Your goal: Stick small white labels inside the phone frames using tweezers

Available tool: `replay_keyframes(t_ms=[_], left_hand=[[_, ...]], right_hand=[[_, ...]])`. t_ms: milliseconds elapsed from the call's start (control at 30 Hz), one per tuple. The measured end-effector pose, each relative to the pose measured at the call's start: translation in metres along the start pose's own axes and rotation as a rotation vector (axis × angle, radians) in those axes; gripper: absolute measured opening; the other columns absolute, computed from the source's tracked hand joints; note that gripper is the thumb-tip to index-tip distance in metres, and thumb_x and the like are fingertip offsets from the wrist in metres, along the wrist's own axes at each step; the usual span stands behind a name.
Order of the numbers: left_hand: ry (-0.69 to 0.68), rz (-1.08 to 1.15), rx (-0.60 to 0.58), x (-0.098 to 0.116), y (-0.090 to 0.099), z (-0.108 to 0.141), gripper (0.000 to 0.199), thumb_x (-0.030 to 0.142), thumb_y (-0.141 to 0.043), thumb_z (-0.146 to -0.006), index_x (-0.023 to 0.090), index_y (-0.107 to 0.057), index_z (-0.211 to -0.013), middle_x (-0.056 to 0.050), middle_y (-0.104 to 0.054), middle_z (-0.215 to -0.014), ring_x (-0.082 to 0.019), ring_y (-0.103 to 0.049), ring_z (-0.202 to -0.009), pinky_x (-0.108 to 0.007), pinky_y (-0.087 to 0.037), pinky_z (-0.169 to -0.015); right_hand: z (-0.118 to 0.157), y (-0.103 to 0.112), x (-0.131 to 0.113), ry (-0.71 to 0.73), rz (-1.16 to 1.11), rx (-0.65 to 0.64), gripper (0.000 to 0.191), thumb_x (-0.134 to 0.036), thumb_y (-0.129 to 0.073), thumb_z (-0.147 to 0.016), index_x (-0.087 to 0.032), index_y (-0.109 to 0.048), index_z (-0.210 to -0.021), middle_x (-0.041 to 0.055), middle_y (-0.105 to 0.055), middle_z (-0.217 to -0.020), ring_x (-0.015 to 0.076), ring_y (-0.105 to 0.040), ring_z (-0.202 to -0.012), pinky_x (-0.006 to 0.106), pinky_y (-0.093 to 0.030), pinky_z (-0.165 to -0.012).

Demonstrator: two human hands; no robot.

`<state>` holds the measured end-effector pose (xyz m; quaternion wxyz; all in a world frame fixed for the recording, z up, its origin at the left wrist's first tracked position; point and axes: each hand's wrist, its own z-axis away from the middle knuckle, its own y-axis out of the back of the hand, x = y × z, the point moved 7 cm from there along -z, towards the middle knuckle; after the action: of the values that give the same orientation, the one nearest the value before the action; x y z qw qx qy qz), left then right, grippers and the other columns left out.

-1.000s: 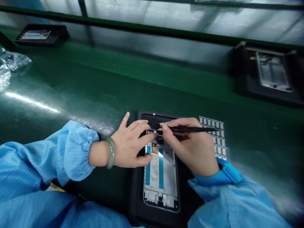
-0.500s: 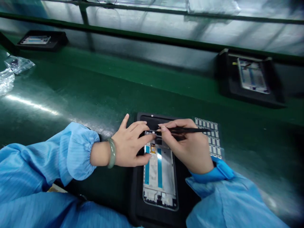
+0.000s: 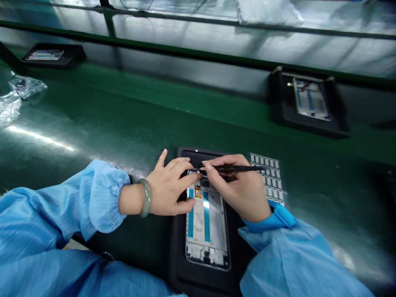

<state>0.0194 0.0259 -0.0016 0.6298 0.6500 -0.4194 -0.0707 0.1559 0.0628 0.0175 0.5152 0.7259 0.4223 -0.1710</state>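
A phone mid-frame (image 3: 215, 222) with two blue strips lies in a black holder (image 3: 182, 264) in front of me. My left hand (image 3: 169, 187), a green bangle (image 3: 144, 198) at its wrist, rests over the frame's upper left edge with fingers spread. Its index fingertip touches the top of the frame. Pinched in my right hand (image 3: 239, 187) are black tweezers (image 3: 238, 168), their tips pointing left at the frame's top end, close to my left index finger. Whatever lies at the tips is too small to make out. An orange flex piece (image 3: 197, 192) shows below my left fingers.
Beside my right hand lies a sheet of small pale parts (image 3: 274, 179). Another black holder with a phone frame (image 3: 311, 99) stands at the back right, and a further holder (image 3: 71, 57) at the back left. Clear plastic bags (image 3: 27, 86) lie at the left edge.
My view has shifted slightly, so the back-right holder and the sheet appear farther left. Against the phone frame, my right hand with the tweezers and my left hand look almost unmoved.
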Motion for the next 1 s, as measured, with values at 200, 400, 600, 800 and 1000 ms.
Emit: replay_keyframes(t_ms=[200, 400, 600, 800, 1000], left_hand=[[0.007, -0.009, -0.009, -0.001, -0.002, 0.0, 0.051, 0.041, -0.053, -0.084, 0.018, -0.054, -0.128, -0.016, -0.056, -0.126, -0.033, -0.04, -0.134, -0.07, -0.012, -0.11], [0.007, -0.01, -0.001, -0.001, -0.003, 0.0, 0.051, 0.041, -0.054, -0.083, 0.018, -0.054, -0.128, -0.016, -0.055, -0.127, -0.033, -0.041, -0.134, -0.071, -0.013, -0.11], [0.005, -0.011, -0.02, -0.003, -0.003, -0.001, 0.052, 0.041, -0.054, -0.083, 0.018, -0.053, -0.13, -0.017, -0.055, -0.127, -0.034, -0.04, -0.134, -0.072, -0.014, -0.109], [0.016, -0.062, -0.075, 0.001, -0.003, -0.003, 0.05, 0.037, -0.056, -0.082, 0.018, -0.054, -0.129, -0.017, -0.054, -0.13, -0.033, -0.039, -0.135, -0.072, -0.014, -0.109], [0.031, -0.197, -0.324, -0.028, 0.01, -0.009, 0.046, 0.015, -0.043, -0.091, 0.023, -0.047, -0.136, -0.016, -0.039, -0.148, -0.032, -0.03, -0.142, -0.076, -0.016, -0.105]], right_hand=[[-0.001, 0.0, 0.0, 0.003, -0.012, 0.005, 0.009, -0.025, -0.067, -0.083, -0.021, -0.058, -0.084, -0.0002, -0.067, -0.079, 0.012, -0.068, -0.062, 0.02, -0.055, -0.053], [0.0, 0.001, 0.002, -0.005, -0.023, 0.019, 0.009, -0.026, -0.066, -0.083, -0.021, -0.059, -0.084, 0.0003, -0.067, -0.079, 0.0125, -0.068, -0.064, 0.02, -0.056, -0.054], [-0.002, -0.005, -0.003, -0.003, -0.038, -0.028, 0.008, -0.026, -0.066, -0.082, -0.02, -0.061, -0.086, 0.0015, -0.068, -0.083, 0.0146, -0.07, -0.069, 0.025, -0.059, -0.062], [-0.005, 0.009, 0.0, -0.102, -0.125, 0.102, 0.014, -0.031, -0.068, -0.082, -0.02, -0.061, -0.086, 0.0012, -0.069, -0.082, 0.0149, -0.07, -0.068, 0.026, -0.058, -0.059], [0.017, 0.087, -0.004, -0.214, -0.02, 0.488, 0.024, -0.038, -0.074, -0.075, -0.02, -0.061, -0.082, 0.0047, -0.07, -0.074, 0.0203, -0.07, -0.065, 0.033, -0.057, -0.056]])
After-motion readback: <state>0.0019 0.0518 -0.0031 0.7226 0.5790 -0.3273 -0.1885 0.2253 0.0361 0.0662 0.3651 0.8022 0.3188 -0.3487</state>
